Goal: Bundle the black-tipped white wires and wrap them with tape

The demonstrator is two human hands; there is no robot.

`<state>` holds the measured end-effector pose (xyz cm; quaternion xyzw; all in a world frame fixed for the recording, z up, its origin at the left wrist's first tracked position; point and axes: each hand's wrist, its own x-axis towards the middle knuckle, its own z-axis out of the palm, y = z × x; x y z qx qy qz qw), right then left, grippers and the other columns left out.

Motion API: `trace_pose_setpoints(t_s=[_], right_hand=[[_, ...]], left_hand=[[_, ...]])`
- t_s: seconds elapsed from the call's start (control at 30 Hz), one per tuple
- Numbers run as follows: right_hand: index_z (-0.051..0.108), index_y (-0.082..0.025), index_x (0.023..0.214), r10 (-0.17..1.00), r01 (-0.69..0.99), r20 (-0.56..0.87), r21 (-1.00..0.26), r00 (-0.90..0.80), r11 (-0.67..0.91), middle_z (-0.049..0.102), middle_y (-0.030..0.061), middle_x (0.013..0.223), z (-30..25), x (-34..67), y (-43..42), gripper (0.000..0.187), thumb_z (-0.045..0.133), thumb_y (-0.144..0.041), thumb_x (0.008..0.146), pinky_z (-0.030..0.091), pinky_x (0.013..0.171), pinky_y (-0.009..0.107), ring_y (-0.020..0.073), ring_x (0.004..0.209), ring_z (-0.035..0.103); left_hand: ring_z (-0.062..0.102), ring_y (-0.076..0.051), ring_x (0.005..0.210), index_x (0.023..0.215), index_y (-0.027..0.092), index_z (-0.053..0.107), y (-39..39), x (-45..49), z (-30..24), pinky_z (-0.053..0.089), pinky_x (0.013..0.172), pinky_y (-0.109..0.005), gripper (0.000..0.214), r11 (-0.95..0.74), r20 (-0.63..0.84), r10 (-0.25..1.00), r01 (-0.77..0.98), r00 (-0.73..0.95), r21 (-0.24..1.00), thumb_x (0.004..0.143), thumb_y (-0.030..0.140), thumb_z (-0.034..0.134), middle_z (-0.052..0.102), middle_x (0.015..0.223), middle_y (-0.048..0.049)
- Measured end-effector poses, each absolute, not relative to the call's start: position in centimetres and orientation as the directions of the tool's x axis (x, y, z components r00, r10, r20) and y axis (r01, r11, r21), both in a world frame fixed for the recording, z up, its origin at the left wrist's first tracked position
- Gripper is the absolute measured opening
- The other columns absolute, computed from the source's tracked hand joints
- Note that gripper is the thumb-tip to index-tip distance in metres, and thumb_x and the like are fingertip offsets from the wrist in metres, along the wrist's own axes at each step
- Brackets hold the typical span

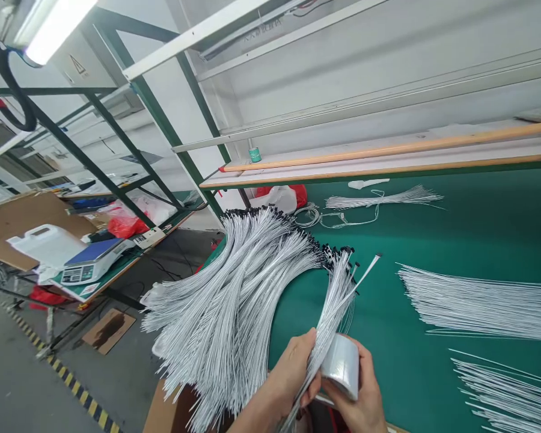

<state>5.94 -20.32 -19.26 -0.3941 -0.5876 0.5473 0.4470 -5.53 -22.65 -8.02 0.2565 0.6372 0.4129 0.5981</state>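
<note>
My left hand (293, 370) is wrapped round a bundle of thin white wires (333, 300) with small black connectors at the upper end. A few wires stick out from the bundle to the right. My right hand (366, 394) grips a roll of clear plastic film (346, 364), close against the right side of the bundle. Whether film lies around the wires is hidden by my fingers. To the left, a large pile of similar white wires (238, 288) with black ends hangs over the edge of the green table (365, 246).
On the table's right side lie two groups of white wires (482, 300). Further back are another wire bundle (388, 198) and a coiled cable (309, 215). A shelf (388, 157) spans the back, bearing a small green can (255, 154). A scale (92, 260) stands on the left bench.
</note>
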Motion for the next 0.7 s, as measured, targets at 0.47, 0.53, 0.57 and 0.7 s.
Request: trace_pose_setpoints(t_s=[0.47, 0.53, 0.57, 0.7], right_hand=[[0.044, -0.020, 0.104, 0.710, -0.105, -0.024, -0.985, -0.703, -0.137, 0.061, 0.0025, 0.089, -17.9, 6.3, -18.9, 0.048, 0.067, -0.031, 0.063, 0.046, 0.069, 0.033, 0.0215, 0.077, 0.057], [0.045, -0.020, 0.106, 0.676, -0.133, -0.023, -0.975, -0.737, -0.178, 0.062, 0.0019, 0.090, -18.0, 6.5, -18.8, 0.053, 0.068, -0.029, 0.059, 0.045, 0.070, 0.033, 0.0224, 0.079, 0.057], [0.046, -0.021, 0.105, 0.681, -0.129, -0.026, -0.976, -0.732, -0.175, 0.062, 0.0011, 0.087, -18.1, 6.5, -18.8, 0.053, 0.068, -0.027, 0.058, 0.045, 0.069, 0.033, 0.0221, 0.077, 0.057], [0.047, -0.022, 0.098, 0.799, -0.040, -0.050, -0.995, -0.600, -0.092, 0.060, -0.0003, 0.078, -18.7, 5.9, -19.5, 0.037, 0.063, -0.027, 0.065, 0.046, 0.064, 0.032, 0.0201, 0.069, 0.057]], left_hand=[[0.030, -0.007, 0.020, 0.112, 0.008, 0.055, -23.9, -5.1, -8.1, 0.017, 0.026, -0.019, 0.065, 0.587, -0.602, 0.791, -0.145, -0.109, 0.797, 0.082, 0.060, 0.029, 0.059, 0.040, -0.0024], [0.033, -0.008, 0.021, 0.124, 0.010, 0.046, -24.0, -4.8, -8.0, 0.019, 0.026, -0.019, 0.068, 0.591, -0.607, 0.791, -0.163, -0.077, 0.790, 0.081, 0.060, 0.031, 0.059, 0.041, -0.0018], [0.034, -0.008, 0.021, 0.131, 0.011, 0.038, -24.1, -4.6, -8.0, 0.020, 0.026, -0.019, 0.071, 0.593, -0.611, 0.788, -0.172, -0.074, 0.786, 0.081, 0.061, 0.032, 0.059, 0.041, -0.0013], [0.035, -0.008, 0.022, 0.142, 0.013, 0.006, -24.3, -4.1, -8.2, 0.023, 0.028, -0.019, 0.088, 0.616, -0.647, 0.744, -0.205, -0.169, 0.761, 0.078, 0.061, 0.042, 0.057, 0.042, 0.0020]])
